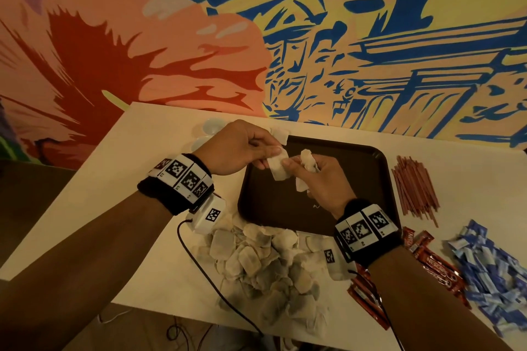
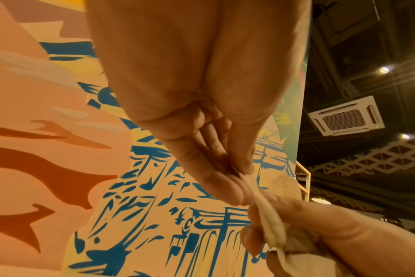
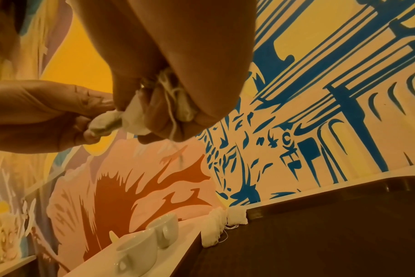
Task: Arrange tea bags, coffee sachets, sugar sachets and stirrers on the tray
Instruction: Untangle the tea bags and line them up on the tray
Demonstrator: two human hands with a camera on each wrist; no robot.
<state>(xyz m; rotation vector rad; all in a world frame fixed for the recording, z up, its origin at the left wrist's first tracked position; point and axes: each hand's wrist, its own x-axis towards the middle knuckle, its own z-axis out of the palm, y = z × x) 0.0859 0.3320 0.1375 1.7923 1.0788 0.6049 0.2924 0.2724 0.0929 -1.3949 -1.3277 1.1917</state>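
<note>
Both hands hover above the dark brown tray (image 1: 356,185). My left hand (image 1: 256,148) pinches the top of a white tea bag (image 1: 277,166) between thumb and fingers; the same tea bag (image 2: 268,219) shows in the left wrist view. My right hand (image 1: 310,174) grips a bunch of tea bags (image 1: 308,162) with their strings, seen crumpled in its palm as tea bags (image 3: 154,110). Its thumb also touches the bag that the left hand pinches. Two tea bags (image 3: 223,226) lean at the tray's far left corner.
A heap of tea bags (image 1: 271,262) lies on the white table before the tray. Right of the tray lie brown stirrers (image 1: 413,188), red coffee sachets (image 1: 439,268) and blue sugar sachets (image 1: 490,273). White cups (image 3: 151,236) stand at the far left. A painted wall backs the table.
</note>
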